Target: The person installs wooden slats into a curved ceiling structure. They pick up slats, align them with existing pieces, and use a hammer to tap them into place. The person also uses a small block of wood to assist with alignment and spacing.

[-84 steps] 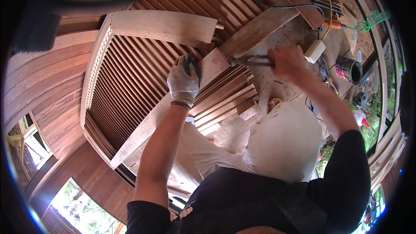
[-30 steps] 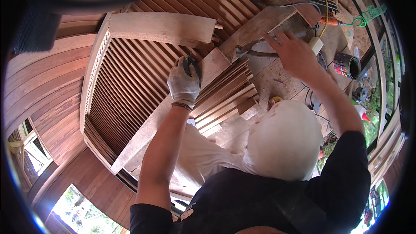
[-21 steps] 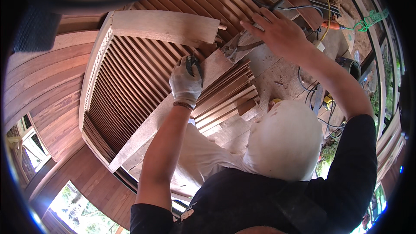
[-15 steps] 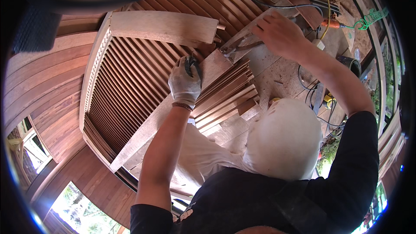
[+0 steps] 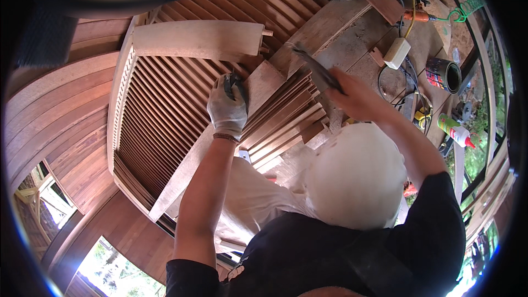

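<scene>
My left hand (image 5: 227, 104), in a pale work glove, is closed at the edge of a slatted wooden panel (image 5: 165, 110). Pinched in its fingers is a small dark object (image 5: 235, 87) whose kind I cannot make out. Bare, my right hand (image 5: 355, 96) grips the dark handle of what looks like a hammer (image 5: 319, 71), its far end pointing up and left over the light wooden beam (image 5: 267, 81). A curved wooden piece (image 5: 198, 38) with pegs at its right end lies across the slats above my left hand.
Loose thin wooden strips (image 5: 286, 115) lie right of the beam. Farther right are a tin can (image 5: 443, 75), a white power block (image 5: 396, 53) with cords, a glue bottle (image 5: 455, 130) and a coiled green cord (image 5: 469, 8). My white-trousered knee (image 5: 357, 176) sits below.
My right hand has drawn down and left, and the hammer-like tool has lifted off the beam with it. My left hand stays closed at the panel edge. The view has shifted slightly.
</scene>
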Motion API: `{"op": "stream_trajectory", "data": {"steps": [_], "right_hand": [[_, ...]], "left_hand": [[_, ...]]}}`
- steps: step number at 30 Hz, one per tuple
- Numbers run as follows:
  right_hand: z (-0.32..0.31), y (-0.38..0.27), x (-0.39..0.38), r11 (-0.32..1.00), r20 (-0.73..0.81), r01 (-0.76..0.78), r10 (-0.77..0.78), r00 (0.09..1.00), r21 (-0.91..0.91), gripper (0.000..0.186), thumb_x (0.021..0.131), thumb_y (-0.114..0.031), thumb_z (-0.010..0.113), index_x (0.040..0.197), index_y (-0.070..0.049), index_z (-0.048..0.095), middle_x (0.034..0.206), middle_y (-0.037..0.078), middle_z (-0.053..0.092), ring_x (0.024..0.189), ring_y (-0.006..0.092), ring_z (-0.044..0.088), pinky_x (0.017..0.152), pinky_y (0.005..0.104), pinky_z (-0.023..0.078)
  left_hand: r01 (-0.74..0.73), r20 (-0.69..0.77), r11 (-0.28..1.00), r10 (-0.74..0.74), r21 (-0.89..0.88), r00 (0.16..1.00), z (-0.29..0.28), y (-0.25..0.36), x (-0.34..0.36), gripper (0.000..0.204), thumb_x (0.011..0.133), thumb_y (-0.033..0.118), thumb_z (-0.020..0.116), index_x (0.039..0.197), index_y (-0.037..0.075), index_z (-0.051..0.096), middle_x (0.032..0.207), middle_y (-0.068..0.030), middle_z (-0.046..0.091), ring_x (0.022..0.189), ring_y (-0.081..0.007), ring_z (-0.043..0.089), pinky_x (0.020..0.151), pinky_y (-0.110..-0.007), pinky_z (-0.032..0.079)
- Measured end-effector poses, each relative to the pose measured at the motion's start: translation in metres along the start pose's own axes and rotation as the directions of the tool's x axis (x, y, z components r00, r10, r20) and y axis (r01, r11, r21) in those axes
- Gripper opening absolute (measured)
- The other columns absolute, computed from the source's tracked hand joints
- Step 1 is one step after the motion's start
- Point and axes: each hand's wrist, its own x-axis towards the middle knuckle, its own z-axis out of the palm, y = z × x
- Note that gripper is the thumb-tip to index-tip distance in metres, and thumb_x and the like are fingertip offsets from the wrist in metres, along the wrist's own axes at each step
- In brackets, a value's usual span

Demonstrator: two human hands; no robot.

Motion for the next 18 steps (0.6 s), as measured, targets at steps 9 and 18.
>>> {"op": "stream_trajectory", "data": {"steps": [9, 18], "right_hand": [[0.005, -0.037, 0.024, 0.989, 0.236, -0.048, 0.013, 0.972, 0.141, 0.025, 0.102, -0.022, 0.054, 0.114, -0.001, 0.059, 0.095, 0.024, 0.07, 0.094, 0.044, 0.067, 0.081, 0.0526, 0.051], [0.001, -0.026, 0.025, 0.993, 0.002, 0.095, -0.095, 0.995, 0.074, 0.021, 0.101, -0.019, 0.055, 0.112, -0.002, 0.06, 0.094, 0.024, 0.069, 0.093, 0.0429, 0.068, 0.081, 0.053, 0.051]], "left_hand": [[-0.018, -0.082, 1.0, 0.017, -0.004, 0.997, 0.002, 0.005, 0.0, 0.03, 0.093, 0.013, 0.059, 0.121, 0.005, 0.066, 0.108, -0.0203, 0.072, 0.101, -0.0407, 0.069, 0.091, -0.048, 0.056], [-0.065, -0.112, 0.995, 0.073, 0.074, 0.991, 0.001, 0.004, -0.001, 0.032, 0.094, 0.011, 0.059, 0.122, -0.003, 0.065, 0.112, -0.0238, 0.07, 0.1, -0.0414, 0.069, 0.091, -0.046, 0.056]]}}
